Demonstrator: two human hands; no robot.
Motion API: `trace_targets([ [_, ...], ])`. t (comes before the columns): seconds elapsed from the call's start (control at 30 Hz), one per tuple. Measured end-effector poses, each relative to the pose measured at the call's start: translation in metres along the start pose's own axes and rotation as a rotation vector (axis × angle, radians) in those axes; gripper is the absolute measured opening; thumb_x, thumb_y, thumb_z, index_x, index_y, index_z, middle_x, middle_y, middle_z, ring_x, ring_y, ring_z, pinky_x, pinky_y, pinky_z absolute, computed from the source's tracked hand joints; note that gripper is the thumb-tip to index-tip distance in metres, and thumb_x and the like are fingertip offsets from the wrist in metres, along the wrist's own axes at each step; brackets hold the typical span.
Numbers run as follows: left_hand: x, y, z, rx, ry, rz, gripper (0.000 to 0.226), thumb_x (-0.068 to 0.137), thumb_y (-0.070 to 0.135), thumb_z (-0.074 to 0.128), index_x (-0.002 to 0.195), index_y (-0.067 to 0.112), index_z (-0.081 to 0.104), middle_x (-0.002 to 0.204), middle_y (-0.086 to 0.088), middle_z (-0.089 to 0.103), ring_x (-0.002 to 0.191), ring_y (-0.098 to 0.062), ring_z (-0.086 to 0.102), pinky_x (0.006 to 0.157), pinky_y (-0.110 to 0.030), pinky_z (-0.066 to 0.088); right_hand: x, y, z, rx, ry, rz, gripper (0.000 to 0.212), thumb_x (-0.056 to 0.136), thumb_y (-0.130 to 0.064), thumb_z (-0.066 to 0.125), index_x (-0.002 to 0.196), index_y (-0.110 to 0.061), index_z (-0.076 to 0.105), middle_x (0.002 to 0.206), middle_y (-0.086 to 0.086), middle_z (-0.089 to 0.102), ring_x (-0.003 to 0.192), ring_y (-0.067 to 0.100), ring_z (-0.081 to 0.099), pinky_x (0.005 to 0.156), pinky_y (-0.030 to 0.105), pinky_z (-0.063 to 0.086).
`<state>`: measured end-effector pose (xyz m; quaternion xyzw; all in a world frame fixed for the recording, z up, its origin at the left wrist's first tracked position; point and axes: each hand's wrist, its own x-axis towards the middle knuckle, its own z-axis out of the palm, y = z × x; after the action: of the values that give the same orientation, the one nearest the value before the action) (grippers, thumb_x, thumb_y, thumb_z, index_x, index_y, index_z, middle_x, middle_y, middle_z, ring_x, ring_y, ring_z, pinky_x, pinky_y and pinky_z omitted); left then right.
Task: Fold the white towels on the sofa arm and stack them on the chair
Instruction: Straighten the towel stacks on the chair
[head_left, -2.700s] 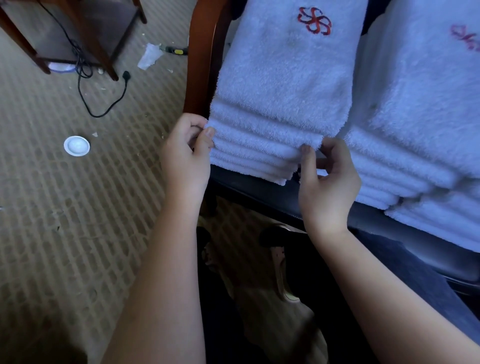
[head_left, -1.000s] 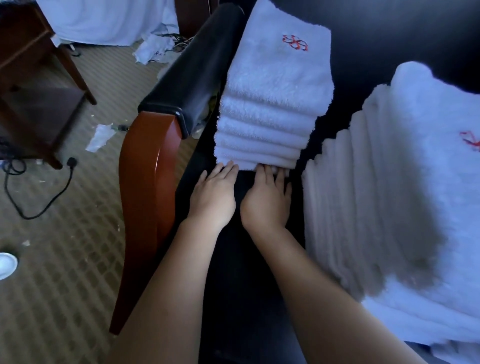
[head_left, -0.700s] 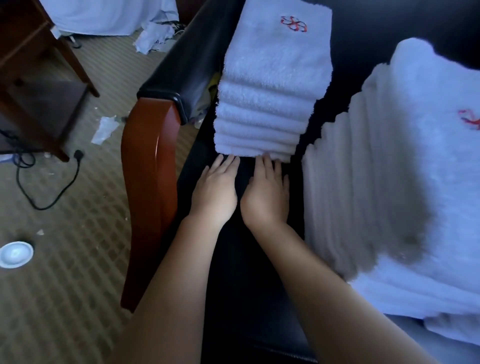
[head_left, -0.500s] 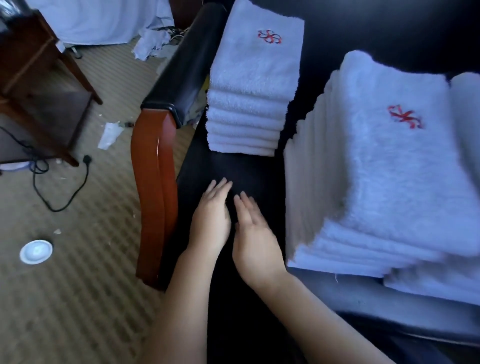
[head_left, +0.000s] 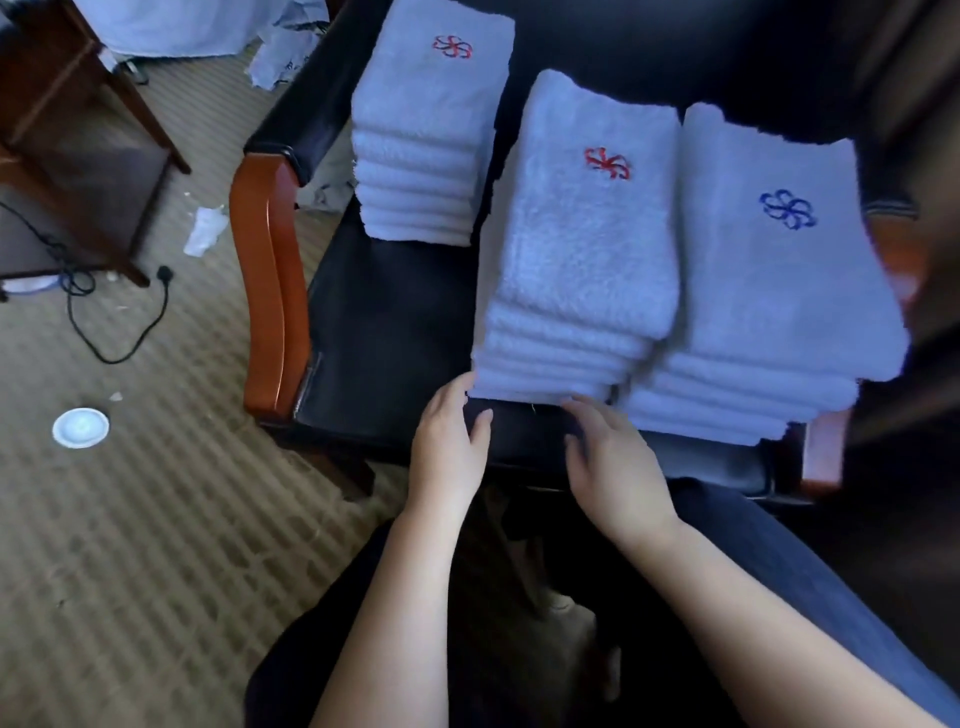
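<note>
White middle towel stack (head_left: 582, 249) lies lengthwise just beyond left hand (head_left: 451, 441) and right hand (head_left: 615, 460), one per front corner, fingers loose, holding nothing.

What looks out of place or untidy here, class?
The left stack sits farther back on the seat than the middle stack and right stack. The right stack's emblem is blue, the others red. Crumpled paper, a white dish and a cable litter the carpet.

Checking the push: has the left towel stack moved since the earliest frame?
Yes. The left towel stack slid back from the front edge of the seat toward the backrest; bare seat now lies before it.
</note>
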<state>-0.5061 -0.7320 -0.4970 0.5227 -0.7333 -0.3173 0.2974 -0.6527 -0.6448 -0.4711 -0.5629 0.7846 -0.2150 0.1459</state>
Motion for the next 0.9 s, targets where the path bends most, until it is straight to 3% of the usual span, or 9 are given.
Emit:
trace_targets([
  [0.1,0.010,0.002,0.004,-0.024,-0.050,-0.051,0.045,0.091,0.012,0.064,0.134,0.013,0.050,0.124,0.000,0.058,0.110,-0.015,0.056,0.094,-0.027,0.046,0.001,0.015,-0.010,0.107,0.021,0.164,0.035,0.091,-0.006,0.055,0.126,-0.009,0.059,0.120,0.009,0.064,0.109,0.027,0.059,0.082,0.021,0.035],
  [0.23,0.037,0.005,0.013,0.024,-0.034,-0.170,0.021,0.088,0.015,0.069,0.106,0.011,0.058,0.101,0.003,0.060,0.088,-0.016,0.060,0.072,-0.026,0.049,0.006,0.012,-0.002,0.214,0.017,0.240,0.041,0.093,-0.007,0.053,0.133,-0.010,0.054,0.096,0.004,0.062,0.091,0.023,0.060,0.071,0.018,0.031],
  [0.3,0.047,0.004,0.017,0.054,0.004,-0.221,0.014,0.086,0.014,0.070,0.093,0.011,0.058,0.093,0.004,0.058,0.078,-0.015,0.058,0.062,-0.020,0.044,0.005,0.009,0.007,0.258,0.002,0.246,0.048,0.094,-0.008,0.052,0.141,-0.009,0.044,0.122,0.005,0.059,0.113,0.023,0.056,0.088,0.021,0.038],
  [0.37,0.052,0.000,0.021,0.077,0.019,-0.222,0.009,0.087,0.012,0.068,0.086,0.010,0.059,0.086,0.004,0.061,0.071,-0.013,0.056,0.057,-0.018,0.041,0.007,0.010,0.014,0.290,-0.005,0.271,0.053,0.094,-0.010,0.053,0.144,-0.008,0.037,0.140,0.004,0.048,0.129,0.021,0.045,0.103,0.020,0.032],
  [0.47,0.051,-0.005,0.018,0.057,-0.011,-0.213,0.008,0.090,0.013,0.066,0.087,0.008,0.061,0.081,0.002,0.065,0.071,-0.015,0.059,0.059,-0.020,0.044,0.010,0.013,0.014,0.354,0.030,0.320,0.045,0.093,-0.012,0.056,0.137,-0.011,0.044,0.131,0.001,0.052,0.122,0.015,0.049,0.092,0.014,0.032],
  [0.63,0.047,-0.007,-0.003,0.028,-0.113,-0.276,0.010,0.087,0.017,0.070,0.087,0.009,0.063,0.081,0.004,0.066,0.078,-0.017,0.064,0.061,-0.019,0.046,0.010,0.020,0.005,0.450,0.146,0.343,0.020,0.092,-0.006,0.054,0.108,-0.014,0.062,0.096,-0.006,0.065,0.080,0.000,0.057,0.069,0.002,0.038],
  [0.7,0.044,-0.004,-0.014,0.014,-0.175,-0.268,0.011,0.086,0.013,0.071,0.092,0.016,0.062,0.086,0.013,0.064,0.088,-0.013,0.065,0.067,-0.015,0.046,0.006,0.017,0.003,0.484,0.187,0.352,0.022,0.093,-0.007,0.053,0.113,-0.011,0.060,0.097,-0.007,0.064,0.084,0.002,0.059,0.072,0.001,0.038],
  [0.8,0.040,0.011,-0.029,-0.110,-0.182,-0.201,0.035,0.083,0.012,0.073,0.106,0.031,0.054,0.104,0.022,0.060,0.101,0.000,0.059,0.085,-0.019,0.048,-0.003,0.008,0.006,0.553,0.220,0.330,0.036,0.093,-0.010,0.053,0.129,-0.010,0.051,0.119,-0.004,0.061,0.108,0.008,0.058,0.090,0.012,0.040],
  [0.9,0.038,0.028,-0.038,-0.216,-0.152,-0.144,0.041,0.083,0.011,0.073,0.108,0.036,0.053,0.109,0.021,0.061,0.103,0.006,0.057,0.088,-0.016,0.047,-0.008,-0.001,0.003,0.605,0.261,0.296,0.046,0.094,-0.009,0.052,0.139,-0.010,0.043,0.132,-0.005,0.055,0.120,0.005,0.050,0.101,0.017,0.039],
])
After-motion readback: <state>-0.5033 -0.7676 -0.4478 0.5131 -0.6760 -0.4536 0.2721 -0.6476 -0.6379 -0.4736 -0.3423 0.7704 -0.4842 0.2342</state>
